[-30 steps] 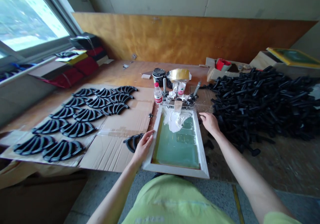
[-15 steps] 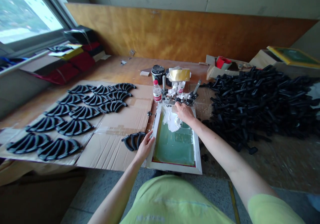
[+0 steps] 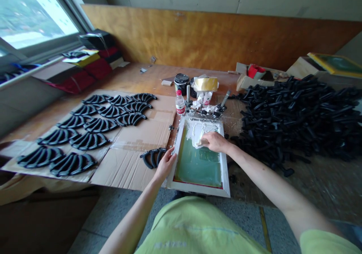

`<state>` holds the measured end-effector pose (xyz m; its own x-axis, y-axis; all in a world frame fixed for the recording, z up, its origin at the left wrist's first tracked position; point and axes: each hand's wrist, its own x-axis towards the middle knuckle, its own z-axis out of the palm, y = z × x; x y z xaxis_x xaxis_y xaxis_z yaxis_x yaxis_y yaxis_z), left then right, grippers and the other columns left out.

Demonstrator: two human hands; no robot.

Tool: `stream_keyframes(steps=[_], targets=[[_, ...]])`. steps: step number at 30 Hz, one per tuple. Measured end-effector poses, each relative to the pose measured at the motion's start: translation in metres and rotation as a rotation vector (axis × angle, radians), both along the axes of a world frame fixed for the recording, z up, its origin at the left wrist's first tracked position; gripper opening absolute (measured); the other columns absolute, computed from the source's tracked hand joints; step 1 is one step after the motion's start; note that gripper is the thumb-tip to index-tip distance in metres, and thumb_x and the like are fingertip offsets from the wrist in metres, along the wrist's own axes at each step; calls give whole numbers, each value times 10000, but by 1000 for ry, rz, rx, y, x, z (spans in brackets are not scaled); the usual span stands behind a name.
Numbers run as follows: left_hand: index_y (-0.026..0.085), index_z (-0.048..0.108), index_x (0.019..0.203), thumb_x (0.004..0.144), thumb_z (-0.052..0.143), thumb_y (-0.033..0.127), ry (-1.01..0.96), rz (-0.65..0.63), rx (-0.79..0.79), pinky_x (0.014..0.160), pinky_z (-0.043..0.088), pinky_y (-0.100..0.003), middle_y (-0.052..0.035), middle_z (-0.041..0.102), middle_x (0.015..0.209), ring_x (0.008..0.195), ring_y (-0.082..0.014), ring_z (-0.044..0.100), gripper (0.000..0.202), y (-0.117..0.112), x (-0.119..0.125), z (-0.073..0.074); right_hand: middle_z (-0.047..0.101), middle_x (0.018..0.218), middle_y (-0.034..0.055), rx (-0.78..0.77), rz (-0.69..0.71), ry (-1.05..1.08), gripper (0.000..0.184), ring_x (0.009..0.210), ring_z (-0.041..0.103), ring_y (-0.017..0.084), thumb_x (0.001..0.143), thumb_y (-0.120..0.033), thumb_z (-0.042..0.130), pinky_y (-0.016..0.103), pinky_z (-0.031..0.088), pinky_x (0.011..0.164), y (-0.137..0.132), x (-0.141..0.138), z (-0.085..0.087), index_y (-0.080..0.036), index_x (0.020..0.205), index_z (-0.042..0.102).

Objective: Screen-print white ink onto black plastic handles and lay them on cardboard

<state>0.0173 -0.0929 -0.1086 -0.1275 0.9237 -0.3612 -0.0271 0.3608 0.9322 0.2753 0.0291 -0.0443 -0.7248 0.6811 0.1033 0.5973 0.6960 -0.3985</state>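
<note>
A screen-printing frame (image 3: 227, 171) with a pale border and green mesh (image 3: 198, 169) lies in front of me. White ink (image 3: 192, 131) is smeared over the mesh's far part. My right hand (image 3: 215, 141) is closed on a small pale squeegee (image 3: 201, 142), mostly hidden by the fingers, at the near edge of the ink. My left hand (image 3: 167, 164) grips the frame's left side, its fingertips at the border. Just left of that hand, a black fan-shaped ribbed part (image 3: 152, 157) lies on the cardboard (image 3: 124, 167), partly covered by the hand.
Rows of similar black parts (image 3: 89, 140) cover the cardboard's left. A large heap of black pieces (image 3: 299, 118) lies right. Behind the frame stand metal clamps (image 3: 209, 110), a red-capped bottle (image 3: 180, 105), a black tub (image 3: 181, 83) and a roll of tape (image 3: 206, 84).
My right hand has drawn the squeegee toward me, from the frame's far end to the near edge of the white ink. My left hand stays at the frame's left side.
</note>
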Motion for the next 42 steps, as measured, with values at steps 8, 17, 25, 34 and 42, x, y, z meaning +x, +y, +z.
stream_keyframes(steps=[8,17,25,34,42], targets=[[183,493,1337,754,657,514,-26,-18,-45,557,468,-232,-35,683,815,644,-151,614,690,1,0,19,677,937,73,106,0,121,278,949,586,216,773,-24,531,321,461,839,-20,-1,-17,-172,962,671],[177,616,1216,682,688,591,-81,9,5,504,434,-229,-14,667,758,572,-137,587,680,9,-2,94,704,960,11,82,-409,215,533,796,634,190,764,-172,687,304,483,758,81,4,26,-302,1269,576],[177,605,1082,769,605,552,-276,81,355,611,498,-230,-45,676,910,766,-158,640,489,74,22,163,689,832,65,-70,-814,285,175,762,620,202,827,-264,573,324,477,732,48,91,-35,-160,937,661],[158,576,1116,770,576,637,-368,-4,-148,553,481,-237,-101,708,911,741,-171,662,591,30,73,70,624,893,84,125,-463,125,145,928,535,228,862,-272,626,374,432,865,-56,-15,-49,-199,972,686],[147,612,750,756,464,643,23,253,-345,514,437,-260,-95,701,725,611,-187,634,518,-15,-31,-1,666,999,101,111,-497,9,226,992,548,219,934,-219,477,366,406,908,-34,38,-51,-180,1022,681]])
